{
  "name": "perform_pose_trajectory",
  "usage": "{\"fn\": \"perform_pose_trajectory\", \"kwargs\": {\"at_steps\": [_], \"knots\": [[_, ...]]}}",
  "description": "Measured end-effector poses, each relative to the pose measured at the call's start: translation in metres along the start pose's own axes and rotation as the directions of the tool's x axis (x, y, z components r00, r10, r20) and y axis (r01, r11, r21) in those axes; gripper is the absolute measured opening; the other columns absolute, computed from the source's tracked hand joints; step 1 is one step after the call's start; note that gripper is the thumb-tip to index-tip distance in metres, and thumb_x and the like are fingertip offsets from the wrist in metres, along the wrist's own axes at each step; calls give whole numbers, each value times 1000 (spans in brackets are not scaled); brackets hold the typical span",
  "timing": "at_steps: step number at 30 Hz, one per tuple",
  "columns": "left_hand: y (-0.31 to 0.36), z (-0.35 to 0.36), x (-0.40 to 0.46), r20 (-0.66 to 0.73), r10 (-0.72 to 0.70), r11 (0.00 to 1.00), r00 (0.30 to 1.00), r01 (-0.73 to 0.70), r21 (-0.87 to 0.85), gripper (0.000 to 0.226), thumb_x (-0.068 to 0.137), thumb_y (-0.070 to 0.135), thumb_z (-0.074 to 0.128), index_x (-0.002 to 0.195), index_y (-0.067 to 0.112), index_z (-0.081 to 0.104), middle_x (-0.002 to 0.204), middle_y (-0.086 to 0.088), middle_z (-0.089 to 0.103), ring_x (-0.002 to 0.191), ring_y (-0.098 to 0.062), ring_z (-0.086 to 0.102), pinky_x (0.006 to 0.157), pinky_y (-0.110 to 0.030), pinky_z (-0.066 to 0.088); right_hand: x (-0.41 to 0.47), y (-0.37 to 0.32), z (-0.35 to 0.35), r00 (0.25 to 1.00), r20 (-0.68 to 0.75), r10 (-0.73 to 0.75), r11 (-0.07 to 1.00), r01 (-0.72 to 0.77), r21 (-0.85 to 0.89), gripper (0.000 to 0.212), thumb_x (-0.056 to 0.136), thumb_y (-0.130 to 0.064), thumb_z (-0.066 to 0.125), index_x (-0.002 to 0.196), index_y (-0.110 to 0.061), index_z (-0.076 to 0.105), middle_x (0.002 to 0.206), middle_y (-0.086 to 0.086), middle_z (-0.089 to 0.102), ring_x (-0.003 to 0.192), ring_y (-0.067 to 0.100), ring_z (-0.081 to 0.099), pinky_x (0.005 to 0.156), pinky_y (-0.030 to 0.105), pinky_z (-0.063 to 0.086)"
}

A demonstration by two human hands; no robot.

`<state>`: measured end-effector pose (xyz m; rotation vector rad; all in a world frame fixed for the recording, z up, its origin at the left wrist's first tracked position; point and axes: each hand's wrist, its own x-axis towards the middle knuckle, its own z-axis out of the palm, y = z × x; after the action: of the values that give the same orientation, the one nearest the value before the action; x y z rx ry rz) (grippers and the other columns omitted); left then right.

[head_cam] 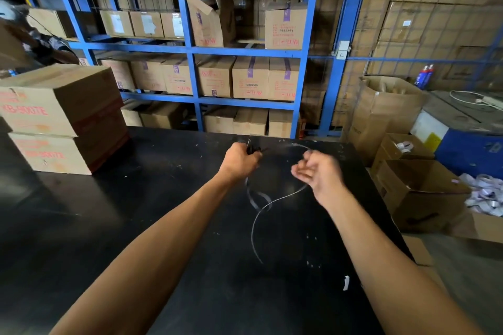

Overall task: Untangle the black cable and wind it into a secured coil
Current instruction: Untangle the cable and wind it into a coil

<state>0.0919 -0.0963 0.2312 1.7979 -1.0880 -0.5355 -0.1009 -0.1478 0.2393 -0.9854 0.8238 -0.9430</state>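
Between the two hands hangs the black cable point(268, 202), looping from the left fist down over the dark table point(163, 226) and back up toward the right palm, with a loose tail trailing toward the person. It's barely visible against that black surface, and that is the danger: a crossing strand could go unnoticed and get wound straight into the coil as a knot. The free tail may also snag or whip as the loops tighten, and the bundle could slip if either grip eases.

Left hand point(241, 158) now: clenched tight around a small bunched part of the cable, what looks like a plug end or the first turns poking out on top, hard to say which. Right hand point(317, 170): half curled, fingers point(300, 173) bent inward with the thumb up, the cable running through or just against the palm; whether it's truly pinched I cannot tell.

Left of the left hand, stacked cardboard boxes point(62, 117) sit on the table.
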Motion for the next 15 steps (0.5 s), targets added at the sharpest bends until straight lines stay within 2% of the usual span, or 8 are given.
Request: {"fn": "perform_pose_trajectory", "kwargs": {"at_steps": [2,3,5,7,10,13,14,15], "knots": [[-23,-9,1,7,-60,990,998,58,132,14,92,19,62,97,7,67,86,-7,69,75,-19,65,64,-27,49,4,-38,-14,986,80,148,932,-166,323,16,89,-11,48,76,-11,57,54,-4,44,38,8,37,42,21,40],[-36,-18,0,-10,-113,985,994,113,131,13,92,18,62,99,8,66,90,-8,69,79,-20,67,65,-28,51,6,-59,-26,973,113,199,914,-226,338,16,91,-19,52,79,-11,59,50,-7,40,34,5,31,35,18,34],[-62,-39,-1,-71,-243,965,968,248,85,9,90,14,62,96,9,65,90,-10,69,77,-20,66,61,-29,52,12,-93,-49,969,71,236,964,-243,112,20,94,-29,58,91,-11,65,48,-9,38,32,3,29,32,16,31],[-79,-56,-2,-84,-303,952,949,305,13,7,87,12,65,89,5,67,85,-13,70,71,-22,66,63,-35,57,19,-108,-63,987,-99,129,939,-154,-308,25,98,-32,59,105,-9,68,53,-8,36,40,6,30,37,16,32],[-65,-58,-2,19,-293,934,956,291,-209,22,87,28,71,92,7,69,79,-9,70,68,-21,67,66,-35,58,26,-96,-66,984,-144,-102,514,-72,-855,15,98,-26,62,98,-13,70,71,4,52,59,17,49,53,28,40],[-26,-46,6,-37,-226,932,973,205,-298,24,93,32,58,90,10,66,66,2,57,52,-11,46,50,-25,38,28,-60,-55,995,-89,-42,-159,-95,-983,21,92,-28,66,106,-13,67,119,15,65,104,32,63,79,39,52],[-16,-42,11,-45,-198,930,979,173,-325,25,95,29,54,93,8,68,68,2,58,51,-11,43,48,-25,35,26,-49,-47,997,-72,-24,-226,-76,-971,39,91,-30,67,126,-16,62,141,18,53,125,36,54,96,45,49],[-5,-37,14,-31,-170,921,985,148,-361,27,96,25,52,98,5,69,72,0,61,51,-11,43,48,-24,34,23,-41,-37,1000,-15,11,-174,-13,-985,58,89,-31,69,143,-20,51,155,16,38,140,37,40,108,48,41]]}}
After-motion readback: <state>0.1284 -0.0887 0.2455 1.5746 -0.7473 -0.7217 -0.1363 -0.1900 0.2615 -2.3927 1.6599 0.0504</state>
